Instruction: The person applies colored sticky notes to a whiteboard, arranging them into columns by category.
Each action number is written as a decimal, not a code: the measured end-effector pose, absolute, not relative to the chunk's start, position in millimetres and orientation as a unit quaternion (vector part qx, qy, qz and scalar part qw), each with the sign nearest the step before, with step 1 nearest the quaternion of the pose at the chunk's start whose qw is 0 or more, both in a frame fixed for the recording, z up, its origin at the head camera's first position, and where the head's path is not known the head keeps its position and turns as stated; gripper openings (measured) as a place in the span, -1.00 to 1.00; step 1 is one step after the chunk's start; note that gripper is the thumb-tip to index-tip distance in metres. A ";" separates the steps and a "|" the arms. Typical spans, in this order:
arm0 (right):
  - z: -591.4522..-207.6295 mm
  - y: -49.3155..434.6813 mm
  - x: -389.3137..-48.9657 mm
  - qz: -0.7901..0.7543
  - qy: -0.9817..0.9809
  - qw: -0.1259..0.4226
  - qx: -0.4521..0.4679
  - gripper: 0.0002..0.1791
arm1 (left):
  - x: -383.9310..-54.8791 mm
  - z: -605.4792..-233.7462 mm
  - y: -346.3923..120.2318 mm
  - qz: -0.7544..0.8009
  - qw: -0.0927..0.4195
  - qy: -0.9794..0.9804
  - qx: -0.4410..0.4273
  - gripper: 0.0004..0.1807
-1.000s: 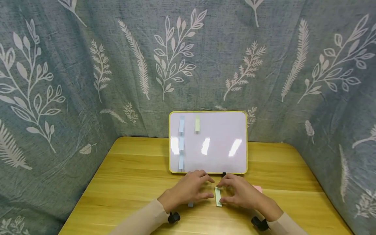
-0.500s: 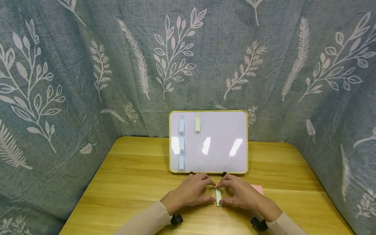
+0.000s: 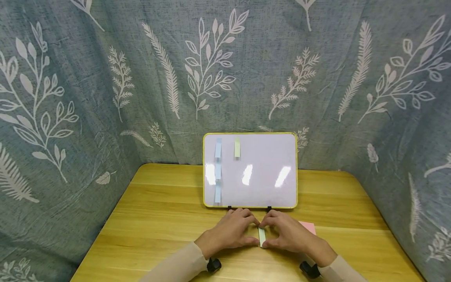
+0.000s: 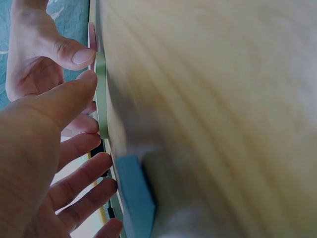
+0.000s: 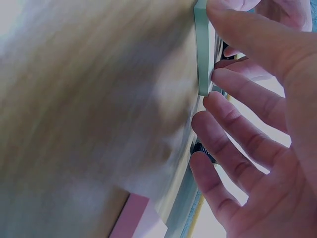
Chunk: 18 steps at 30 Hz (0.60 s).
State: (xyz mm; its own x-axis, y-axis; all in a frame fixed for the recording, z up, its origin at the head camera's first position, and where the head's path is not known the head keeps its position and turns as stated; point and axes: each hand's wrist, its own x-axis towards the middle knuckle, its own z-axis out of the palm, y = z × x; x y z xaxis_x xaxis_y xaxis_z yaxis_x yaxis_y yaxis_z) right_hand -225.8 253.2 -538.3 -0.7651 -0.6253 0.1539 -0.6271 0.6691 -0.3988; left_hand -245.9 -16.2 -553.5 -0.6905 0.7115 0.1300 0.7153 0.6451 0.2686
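A pad of pale green sticky notes (image 3: 262, 237) lies lengthwise on the table between the two hands. The right hand (image 3: 290, 232) holds it at its right side, thumb at the near end and index finger at the far end. From the left, the left hand (image 3: 230, 231) reaches in with thumb and index fingertips right at the pad's edge, its other fingers spread loosely. In the left wrist view both thumbs meet near one end of the green pad (image 4: 101, 99). A blue pad (image 4: 134, 196) sits below the left hand; the head view hides it.
Behind the hands a whiteboard (image 3: 266, 172) with a yellow frame stands on black feet, carrying blue strips (image 3: 218, 170) down its left side and one green strip (image 3: 237, 149). A pink pad (image 3: 308, 227) lies partly behind the right hand. Patterned curtains (image 3: 225, 78) surround the table.
The left hand has moved right, closing the gap to the green pad until its fingertips reach the pad's edge. The right hand stays nearly in place at the pad.
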 end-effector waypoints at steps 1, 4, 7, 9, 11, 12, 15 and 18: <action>-538.1 253.1 -225.6 0.219 -0.914 0.001 0.342 -0.49 | -245.5 -553.2 -16.0 -0.151 0.006 -0.907 -0.393 -0.40; -537.7 252.9 -225.2 0.221 -0.914 0.000 0.341 -0.49 | -245.0 -553.0 -15.7 -0.151 0.007 -0.907 -0.392 -0.40; -537.3 252.5 -225.2 0.223 -0.913 -0.003 0.340 -0.49 | -244.9 -553.3 -15.8 -0.153 0.008 -0.907 -0.393 -0.40; -537.1 252.3 -225.3 0.225 -0.913 -0.004 0.340 -0.49 | -245.1 -553.9 -15.8 -0.154 0.010 -0.906 -0.393 -0.40; -537.0 252.1 -225.4 0.227 -0.913 -0.005 0.339 -0.51 | -245.3 -554.5 -15.7 -0.154 0.011 -0.906 -0.393 -0.40; -536.9 252.1 -225.4 0.228 -0.913 -0.005 0.339 -0.51 | -245.4 -554.8 -15.5 -0.155 0.012 -0.907 -0.392 -0.40; -537.1 251.8 -225.6 0.230 -0.912 -0.003 0.340 -0.55 | -245.6 -555.1 -14.9 -0.156 0.012 -0.907 -0.390 -0.40; -537.7 251.7 -226.1 0.231 -0.911 0.000 0.343 -0.61 | -245.5 -555.2 -14.1 -0.157 0.012 -0.908 -0.388 -0.40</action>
